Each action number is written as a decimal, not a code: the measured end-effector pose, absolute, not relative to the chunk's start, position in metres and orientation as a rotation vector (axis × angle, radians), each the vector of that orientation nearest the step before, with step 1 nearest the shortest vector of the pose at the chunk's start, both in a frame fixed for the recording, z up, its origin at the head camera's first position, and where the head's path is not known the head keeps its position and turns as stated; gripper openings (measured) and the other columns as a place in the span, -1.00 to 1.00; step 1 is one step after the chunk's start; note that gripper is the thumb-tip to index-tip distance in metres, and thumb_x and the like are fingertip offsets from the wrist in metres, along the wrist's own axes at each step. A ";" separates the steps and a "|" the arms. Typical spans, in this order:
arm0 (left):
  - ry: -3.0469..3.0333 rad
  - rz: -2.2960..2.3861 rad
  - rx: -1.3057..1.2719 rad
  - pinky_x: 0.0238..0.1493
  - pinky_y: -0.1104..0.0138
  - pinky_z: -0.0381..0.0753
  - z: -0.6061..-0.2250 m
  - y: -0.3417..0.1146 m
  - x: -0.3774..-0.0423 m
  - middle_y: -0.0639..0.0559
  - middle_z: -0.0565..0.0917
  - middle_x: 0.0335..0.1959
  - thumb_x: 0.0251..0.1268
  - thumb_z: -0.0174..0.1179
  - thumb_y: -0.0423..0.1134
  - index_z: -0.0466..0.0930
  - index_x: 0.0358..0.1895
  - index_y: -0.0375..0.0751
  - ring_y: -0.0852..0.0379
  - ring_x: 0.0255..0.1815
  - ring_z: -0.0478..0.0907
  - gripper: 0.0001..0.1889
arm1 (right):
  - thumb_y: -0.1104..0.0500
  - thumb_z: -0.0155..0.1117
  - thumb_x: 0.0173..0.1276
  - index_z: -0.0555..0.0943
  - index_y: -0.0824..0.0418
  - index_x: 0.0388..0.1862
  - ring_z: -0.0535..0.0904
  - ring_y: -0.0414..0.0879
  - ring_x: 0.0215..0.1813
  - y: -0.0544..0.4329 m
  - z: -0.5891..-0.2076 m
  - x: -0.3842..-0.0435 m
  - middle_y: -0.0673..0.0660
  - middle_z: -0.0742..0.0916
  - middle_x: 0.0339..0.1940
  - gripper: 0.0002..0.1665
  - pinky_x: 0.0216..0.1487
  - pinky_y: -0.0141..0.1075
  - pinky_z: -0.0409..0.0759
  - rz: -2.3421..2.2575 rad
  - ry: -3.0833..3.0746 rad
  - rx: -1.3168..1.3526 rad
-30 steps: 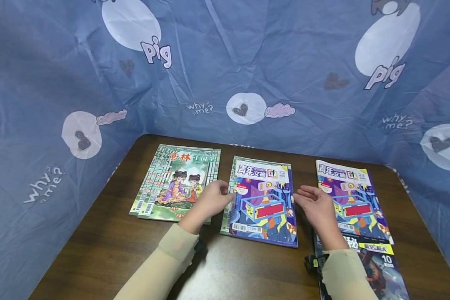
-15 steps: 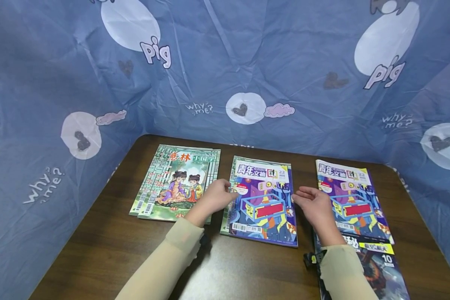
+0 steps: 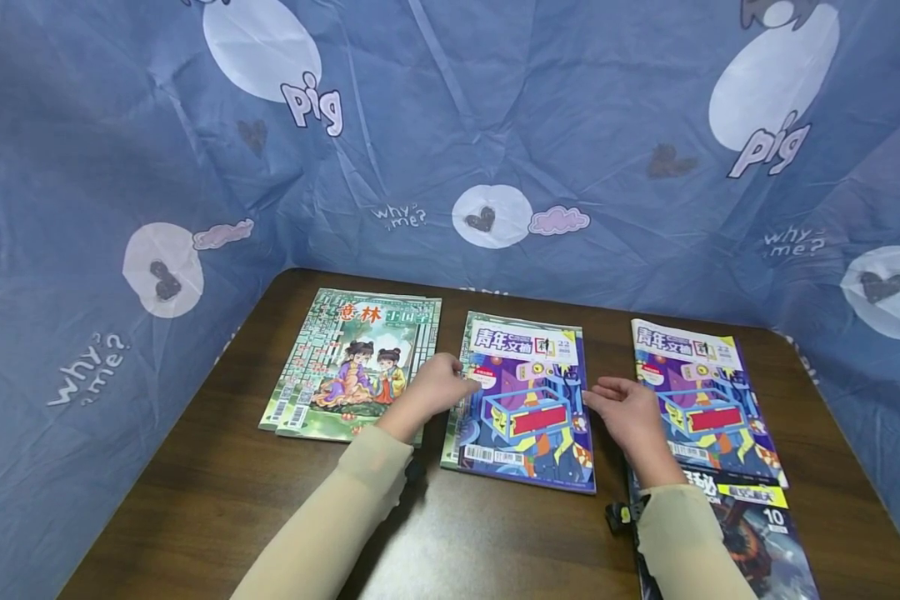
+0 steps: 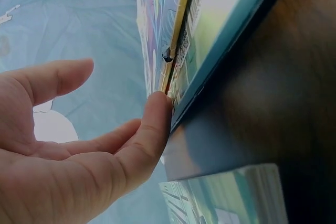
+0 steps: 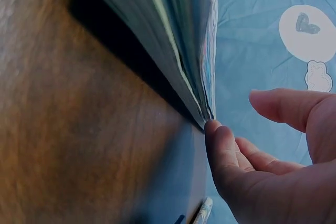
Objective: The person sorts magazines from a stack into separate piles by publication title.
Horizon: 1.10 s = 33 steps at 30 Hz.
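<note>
A purple magazine [image 3: 532,417] lies on a green magazine [image 3: 450,446] in the middle of the table, the green one showing along the left and top edges. My left hand [image 3: 437,388] is at the stack's left side; in the left wrist view its fingertips [image 4: 159,107] meet the edges of both magazines, thumb held apart. At the right side, my right hand [image 3: 632,421] has its fingertips [image 5: 212,132] against the page edges in the right wrist view, thumb also apart. Neither hand curls round the stack.
Two overlapping green magazines [image 3: 367,358] lie to the left. On the right, another purple magazine [image 3: 701,375] overlaps the top of a dark magazine [image 3: 772,550], partly hidden by the right sleeve. Blue patterned cloth [image 3: 390,150] hangs around the brown table [image 3: 195,492].
My left hand has shifted slightly right and away from me along the stack's edge. My right hand has moved only a little, and the magazines lie as before.
</note>
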<state>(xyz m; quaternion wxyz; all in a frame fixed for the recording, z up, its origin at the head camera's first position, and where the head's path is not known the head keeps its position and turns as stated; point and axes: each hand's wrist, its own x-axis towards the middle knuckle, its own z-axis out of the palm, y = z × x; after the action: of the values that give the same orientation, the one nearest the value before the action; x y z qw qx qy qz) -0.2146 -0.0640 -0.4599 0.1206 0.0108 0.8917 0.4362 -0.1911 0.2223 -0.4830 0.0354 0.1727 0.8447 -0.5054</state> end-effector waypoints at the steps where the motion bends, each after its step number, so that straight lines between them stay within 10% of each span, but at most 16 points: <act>1: 2.605 1.271 0.026 0.08 -0.02 0.58 -0.460 -0.064 -0.216 -0.34 0.62 0.04 0.19 0.42 -0.16 0.54 0.13 -0.55 -0.25 0.04 0.57 -0.43 | 0.10 0.34 0.47 0.46 0.41 0.37 0.57 0.21 0.24 0.222 -0.484 -0.191 0.39 0.64 0.21 -0.38 0.24 0.02 0.53 -1.554 2.595 0.527; 14: 2.442 1.429 -0.067 -0.23 0.16 0.68 -0.464 -0.062 -0.226 -0.21 0.60 -0.20 0.20 0.42 -0.26 0.52 -0.04 -0.53 0.06 -0.51 0.62 -0.58 | 0.08 0.33 0.48 0.44 0.40 0.39 0.56 0.23 0.25 0.221 -0.483 -0.193 0.39 0.62 0.23 -0.36 0.27 0.05 0.50 -1.532 2.537 0.530; 33: 2.246 1.578 -0.123 -0.32 0.17 0.73 -0.466 -0.059 -0.227 -0.24 0.59 -0.16 0.25 0.39 -0.34 0.52 -0.02 -0.57 0.02 -0.48 0.60 -0.62 | 0.11 0.31 0.50 0.42 0.41 0.42 0.57 0.22 0.24 0.223 -0.484 -0.192 0.40 0.61 0.24 -0.35 0.22 0.00 0.55 -1.528 2.505 0.531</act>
<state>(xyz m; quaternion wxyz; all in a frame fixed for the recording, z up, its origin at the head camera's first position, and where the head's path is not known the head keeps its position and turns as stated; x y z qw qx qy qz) -0.2273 -0.0587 -0.4658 0.1957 -0.0438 0.8016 0.5633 -0.1915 0.2228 -0.4837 0.0796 0.1775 0.8374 -0.5108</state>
